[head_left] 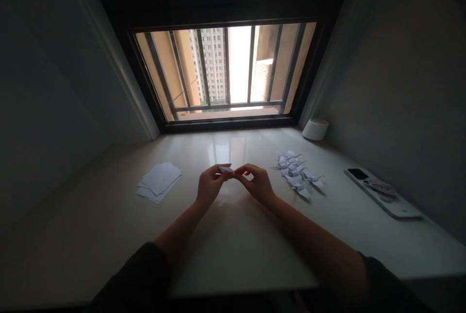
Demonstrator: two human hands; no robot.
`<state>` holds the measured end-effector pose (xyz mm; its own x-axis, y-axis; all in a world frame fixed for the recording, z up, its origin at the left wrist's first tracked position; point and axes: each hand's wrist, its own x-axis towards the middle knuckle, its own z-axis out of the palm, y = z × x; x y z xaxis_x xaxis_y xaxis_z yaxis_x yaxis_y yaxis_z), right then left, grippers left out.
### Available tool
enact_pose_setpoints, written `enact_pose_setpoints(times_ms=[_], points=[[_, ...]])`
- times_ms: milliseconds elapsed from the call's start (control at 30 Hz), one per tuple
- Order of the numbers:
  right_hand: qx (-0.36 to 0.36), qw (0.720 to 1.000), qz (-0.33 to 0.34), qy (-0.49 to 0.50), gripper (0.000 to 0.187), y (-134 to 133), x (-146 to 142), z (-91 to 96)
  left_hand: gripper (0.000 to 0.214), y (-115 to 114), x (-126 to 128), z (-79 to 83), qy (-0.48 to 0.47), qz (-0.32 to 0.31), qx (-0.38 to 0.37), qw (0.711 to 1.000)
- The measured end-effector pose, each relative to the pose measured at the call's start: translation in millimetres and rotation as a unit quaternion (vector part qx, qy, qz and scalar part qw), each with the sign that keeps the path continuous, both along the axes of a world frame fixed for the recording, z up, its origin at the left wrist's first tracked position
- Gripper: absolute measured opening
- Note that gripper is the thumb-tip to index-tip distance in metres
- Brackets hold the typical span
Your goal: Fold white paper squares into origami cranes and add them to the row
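A small piece of folded white paper (pixel 226 169) is pinched between my two hands above the middle of the white sill. My left hand (pixel 211 183) grips its left part, thumb below and fingers above. Fingertips of my right hand (pixel 256 181) close on its right end, and the two hands meet there. Fingers cover much of the paper, so its full shape is hidden. To the right lies a cluster of several folded paper cranes (pixel 294 171). On the left is a loose stack of white paper sheets (pixel 160 180), its edges uneven.
A phone (pixel 382 194) lies face down at the right, with a round grip on its back. Near the window's right corner stands a small white cylindrical object (pixel 315 129). The dark-framed window (pixel 229 124) closes off the back, with walls on both sides.
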<state>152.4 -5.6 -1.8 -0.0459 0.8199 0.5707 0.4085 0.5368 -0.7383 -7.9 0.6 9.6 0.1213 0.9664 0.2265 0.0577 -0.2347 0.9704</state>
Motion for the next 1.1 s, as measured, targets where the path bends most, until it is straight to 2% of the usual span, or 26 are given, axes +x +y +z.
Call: enact_pose_setpoints(times_ms=[167,367,567,633,867,1100], points=[[-0.053,0.994,0.025,0.088,0.018,7.0,0.9,-4.3,0.044,-3.9,2.0,2.6,0.031,-0.022,0.027,0.999],[-0.132,0.967,0.105,0.193,0.021,12.7,-4.4,-13.6,0.045,-3.8,3.8,-1.4,0.071,0.049,0.068,0.994],[-0.156,0.930,0.178,0.283,0.020,11.0,-7.4,-13.4,0.024,-7.6,2.9,1.4,0.123,0.078,0.107,0.983],[-0.151,0.931,0.188,0.273,0.018,10.5,-5.3,-12.0,0.023,-9.3,2.6,3.5,0.139,0.082,0.117,0.980],[-0.097,0.971,0.158,0.149,0.021,14.6,7.1,-9.1,0.018,-12.4,2.1,8.0,0.172,0.099,0.177,0.964],[-0.077,0.982,0.136,0.104,0.024,15.4,8.7,-9.6,0.012,-14.9,2.3,12.0,0.106,0.072,0.208,0.970]])
